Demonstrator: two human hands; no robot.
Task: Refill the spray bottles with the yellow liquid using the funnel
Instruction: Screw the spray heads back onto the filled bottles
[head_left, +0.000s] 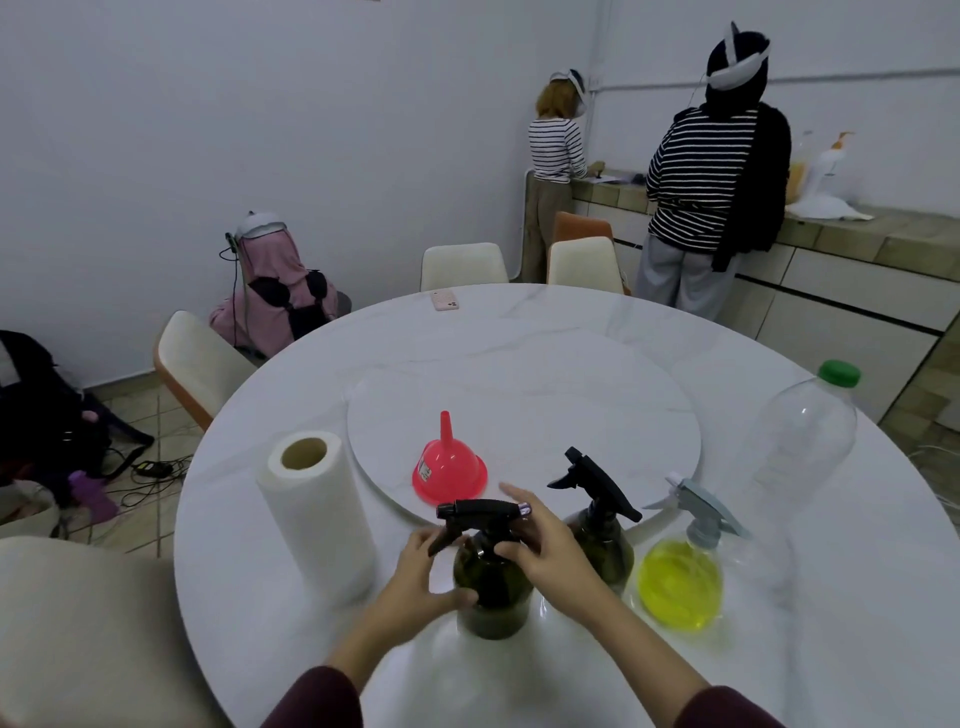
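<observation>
A dark green spray bottle (491, 608) with a black trigger head stands at the near edge of the white round table (597, 338). My left hand (418, 574) wraps its body from the left. My right hand (540, 545) grips its black collar just under the trigger head. A second dark spray bottle (602, 540) stands just to the right. Further right, a clear bottle with a grey sprayer (680, 584) holds yellow liquid. A pink funnel (449, 470) rests upside down, spout up, on the turntable behind the bottles.
A paper towel roll (314, 512) stands upright to the left. An empty clear plastic bottle with a green cap (802, 441) is at the right. A pink phone (445, 300) lies at the far table edge. Chairs ring the table; two people stand at a counter behind.
</observation>
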